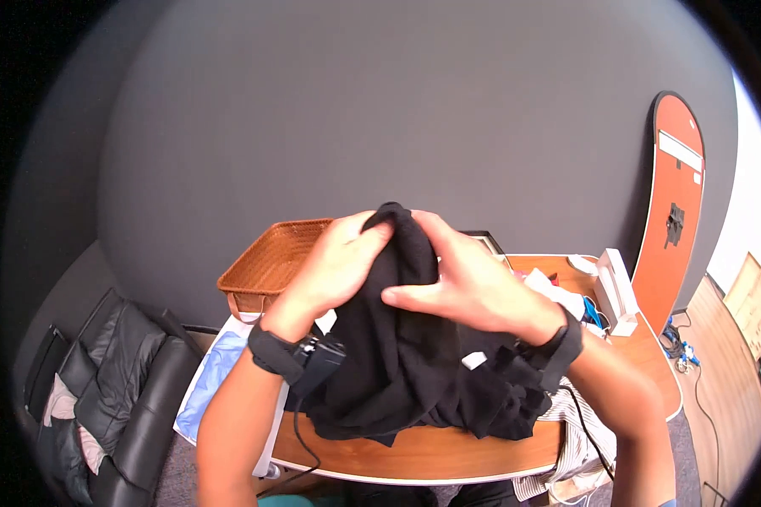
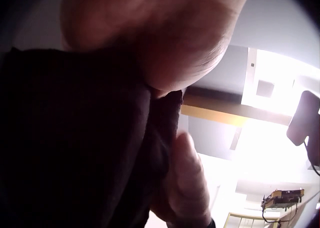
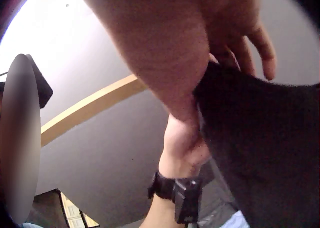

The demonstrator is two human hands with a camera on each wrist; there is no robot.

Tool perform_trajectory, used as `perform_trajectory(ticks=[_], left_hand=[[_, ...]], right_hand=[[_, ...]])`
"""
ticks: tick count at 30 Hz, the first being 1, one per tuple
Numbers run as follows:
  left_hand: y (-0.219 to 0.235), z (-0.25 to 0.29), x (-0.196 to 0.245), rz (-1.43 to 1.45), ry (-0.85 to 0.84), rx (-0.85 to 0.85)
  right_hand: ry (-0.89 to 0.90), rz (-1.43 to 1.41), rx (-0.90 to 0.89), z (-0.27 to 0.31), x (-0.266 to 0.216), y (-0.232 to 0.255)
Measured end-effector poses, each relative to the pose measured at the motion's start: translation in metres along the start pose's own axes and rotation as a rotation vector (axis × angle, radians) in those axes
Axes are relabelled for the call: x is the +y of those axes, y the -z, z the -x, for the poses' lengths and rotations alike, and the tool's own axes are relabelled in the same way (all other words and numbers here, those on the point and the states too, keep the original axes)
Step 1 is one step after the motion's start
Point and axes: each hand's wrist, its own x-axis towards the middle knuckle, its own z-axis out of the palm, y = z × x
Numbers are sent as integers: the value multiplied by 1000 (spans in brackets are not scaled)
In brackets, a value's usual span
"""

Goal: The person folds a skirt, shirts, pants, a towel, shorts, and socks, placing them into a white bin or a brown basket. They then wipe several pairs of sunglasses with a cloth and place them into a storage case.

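A black garment (image 1: 397,338) is raised over the table, its upper part bunched between both hands and its lower folds lying on the wood. My left hand (image 1: 340,264) grips the bunched top from the left, thumb pressed into the cloth. On the other side my right hand (image 1: 482,283) holds it, thumb across the front and fingers partly hidden behind the fabric. Dark cloth (image 2: 65,138) fills much of the left wrist view. In the right wrist view, fingers (image 3: 262,53) of the right hand show past the upper edge of the garment.
A brown woven basket (image 1: 271,262) stands at the table's back left, near blue cloth (image 1: 214,384). Striped cloth (image 1: 571,435) hangs over the front right of the wooden table (image 1: 338,456). A white box-like object (image 1: 617,291) stands at right. A black armchair (image 1: 127,380) is on the left.
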Motion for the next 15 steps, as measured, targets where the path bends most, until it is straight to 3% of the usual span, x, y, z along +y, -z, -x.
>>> perform_trajectory(ticks=[2, 3, 5, 7, 9, 11, 12, 13, 14, 15], left_hand=[[-5, -6, -8, -22, -95, -11], [-5, -5, -10, -21, -94, -9], [-3, -1, -12, 21, 65, -62], [0, 5, -17, 45, 125, -100], [6, 19, -21, 89, 182, -375], [19, 29, -12, -54, 257, -515], [24, 28, -13, -330, 382, -530], [30, 30, -15, -329, 389, -503], [35, 31, -16, -327, 395, -475], [40, 35, -17, -47, 283, -409]], right_hand=[[-8, 79, 64, -4, 3, -3], [-59, 33, 12, -7, 5, 3], [-58, -154, -48, -14, 23, 9], [-89, -135, -75, -13, 32, 15], [-72, -267, 37, -13, 36, 23], [-75, -348, 143, -12, 27, 44], [-41, -368, 214, -12, 26, 56], [28, -354, 273, -15, 26, 70], [21, -474, 314, -16, 19, 82], [-26, -503, 355, -16, 12, 96]])
